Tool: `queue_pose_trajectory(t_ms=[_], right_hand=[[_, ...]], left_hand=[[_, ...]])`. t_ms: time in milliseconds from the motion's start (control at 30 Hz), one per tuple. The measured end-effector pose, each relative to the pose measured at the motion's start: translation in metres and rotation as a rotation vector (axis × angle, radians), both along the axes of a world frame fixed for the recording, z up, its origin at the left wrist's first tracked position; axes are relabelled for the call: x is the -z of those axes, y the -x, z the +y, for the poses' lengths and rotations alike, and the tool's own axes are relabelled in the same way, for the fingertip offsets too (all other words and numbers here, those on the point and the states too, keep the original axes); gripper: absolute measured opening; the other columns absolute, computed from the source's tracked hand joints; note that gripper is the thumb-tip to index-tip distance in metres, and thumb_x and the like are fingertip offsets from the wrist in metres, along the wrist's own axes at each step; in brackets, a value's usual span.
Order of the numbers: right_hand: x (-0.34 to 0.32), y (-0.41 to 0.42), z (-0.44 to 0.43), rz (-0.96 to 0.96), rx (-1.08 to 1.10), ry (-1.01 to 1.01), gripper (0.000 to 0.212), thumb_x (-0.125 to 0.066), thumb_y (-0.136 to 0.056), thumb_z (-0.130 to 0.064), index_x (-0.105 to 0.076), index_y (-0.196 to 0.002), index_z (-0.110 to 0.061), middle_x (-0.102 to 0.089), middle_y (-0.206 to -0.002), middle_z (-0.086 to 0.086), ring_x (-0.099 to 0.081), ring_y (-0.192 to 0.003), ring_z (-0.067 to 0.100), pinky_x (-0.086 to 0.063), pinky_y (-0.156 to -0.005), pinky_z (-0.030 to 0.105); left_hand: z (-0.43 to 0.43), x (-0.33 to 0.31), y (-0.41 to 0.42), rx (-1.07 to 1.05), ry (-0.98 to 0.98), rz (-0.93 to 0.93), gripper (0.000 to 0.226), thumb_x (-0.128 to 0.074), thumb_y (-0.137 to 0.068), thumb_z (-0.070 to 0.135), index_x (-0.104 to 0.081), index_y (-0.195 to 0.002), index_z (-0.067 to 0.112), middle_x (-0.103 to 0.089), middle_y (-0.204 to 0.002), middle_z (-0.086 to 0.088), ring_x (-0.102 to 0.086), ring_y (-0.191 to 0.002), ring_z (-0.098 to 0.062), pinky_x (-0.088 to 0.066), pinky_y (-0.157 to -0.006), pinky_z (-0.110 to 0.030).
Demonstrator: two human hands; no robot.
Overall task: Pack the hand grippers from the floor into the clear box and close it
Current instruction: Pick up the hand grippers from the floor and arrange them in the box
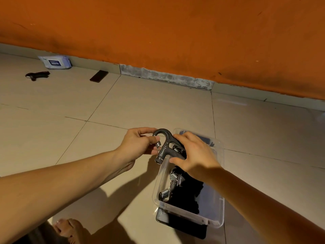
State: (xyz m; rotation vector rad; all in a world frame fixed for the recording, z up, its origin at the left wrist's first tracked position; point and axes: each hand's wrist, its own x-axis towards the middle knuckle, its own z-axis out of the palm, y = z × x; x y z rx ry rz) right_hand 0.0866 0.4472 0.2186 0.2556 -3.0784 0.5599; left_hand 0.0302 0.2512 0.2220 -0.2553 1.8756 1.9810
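Note:
A black hand gripper (164, 144) with a steel spring is held over the left rim of the clear box (218, 213). My left hand (139, 143) pinches its curved top and spring end. My right hand (195, 154) grips its handle from the right, above the box. Inside the box lie other black hand grippers (175, 184) with silver springs. Another black hand gripper (37, 75) lies on the floor far to the left, near the wall.
A dark lid or flat panel (181, 226) pokes out under the box's near end. A white wipes pack (55, 62) and a dark flat rectangle (99, 76) lie by the orange wall. My bare foot (68, 229) is at the bottom left.

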Motion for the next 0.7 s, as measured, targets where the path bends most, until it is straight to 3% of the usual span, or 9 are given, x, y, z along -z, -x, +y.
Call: queue_pose_trajectory(t_ms=[167,233,300,400,500,600,700], right_hand=[[0.017,0.007,0.013,-0.058,0.016,0.088,0.071,-0.072,-0.083,-0.05,-0.046,-0.147,-0.03,-0.052,-0.127,-0.013,-0.051,-0.115,0.012,-0.047,-0.097,0.034],[0.025,0.013,0.027,-0.103,0.025,0.074,0.073,-0.072,-0.082,-0.047,-0.047,-0.147,-0.029,-0.053,-0.126,-0.012,-0.052,-0.115,0.013,-0.048,-0.099,0.038],[0.033,0.017,0.045,-0.147,0.046,0.071,0.072,-0.074,-0.081,-0.043,-0.048,-0.147,-0.029,-0.055,-0.124,-0.01,-0.054,-0.116,0.015,-0.048,-0.098,0.036],[0.051,0.02,0.065,-0.228,0.093,0.03,0.069,-0.078,-0.079,-0.038,-0.053,-0.143,-0.028,-0.059,-0.131,-0.005,-0.055,-0.122,0.018,-0.045,-0.1,0.033],[0.078,0.019,0.072,-0.336,0.138,-0.023,0.067,-0.079,-0.08,-0.036,-0.053,-0.141,-0.028,-0.057,-0.135,-0.004,-0.052,-0.126,0.02,-0.045,-0.104,0.037],[0.106,0.011,0.075,-0.421,0.125,-0.113,0.074,-0.079,-0.083,-0.036,-0.045,-0.148,-0.024,-0.05,-0.146,0.0,-0.045,-0.135,0.024,-0.042,-0.109,0.039],[0.125,0.006,0.073,-0.443,0.076,-0.197,0.074,-0.077,-0.085,-0.034,-0.043,-0.149,-0.021,-0.053,-0.139,0.003,-0.05,-0.128,0.027,-0.046,-0.103,0.041]], left_hand=[[0.001,0.018,0.007,0.171,0.065,0.036,0.031,-0.073,-0.09,0.0,-0.065,-0.121,0.004,-0.069,-0.083,-0.022,-0.069,-0.067,-0.025,-0.062,-0.066,-0.032],[-0.002,0.035,0.013,0.36,0.301,0.181,0.043,-0.077,-0.089,0.01,-0.061,-0.129,0.011,-0.074,-0.092,-0.014,-0.072,-0.08,-0.025,-0.06,-0.076,-0.035],[-0.007,0.053,0.016,0.601,0.626,0.363,0.067,-0.084,-0.082,0.032,-0.054,-0.141,0.021,-0.07,-0.114,-0.003,-0.069,-0.1,-0.022,-0.055,-0.092,-0.039],[-0.01,0.077,0.011,0.96,0.947,0.571,0.107,-0.079,-0.073,0.065,-0.033,-0.158,0.019,-0.045,-0.154,-0.001,-0.044,-0.139,-0.02,-0.038,-0.114,-0.037],[-0.011,0.095,0.012,1.156,1.06,0.656,0.121,-0.071,-0.071,0.077,-0.019,-0.162,0.016,-0.017,-0.17,-0.004,-0.018,-0.155,-0.021,-0.019,-0.126,-0.04],[-0.012,0.103,0.016,1.219,1.106,0.72,0.122,-0.065,-0.072,0.08,-0.013,-0.163,0.018,-0.008,-0.171,-0.001,-0.011,-0.157,-0.022,-0.015,-0.126,-0.045],[-0.006,0.106,0.013,1.247,1.1,0.751,0.118,-0.065,-0.075,0.077,-0.012,-0.163,0.019,-0.004,-0.172,0.001,-0.007,-0.157,-0.022,-0.012,-0.127,-0.046]])
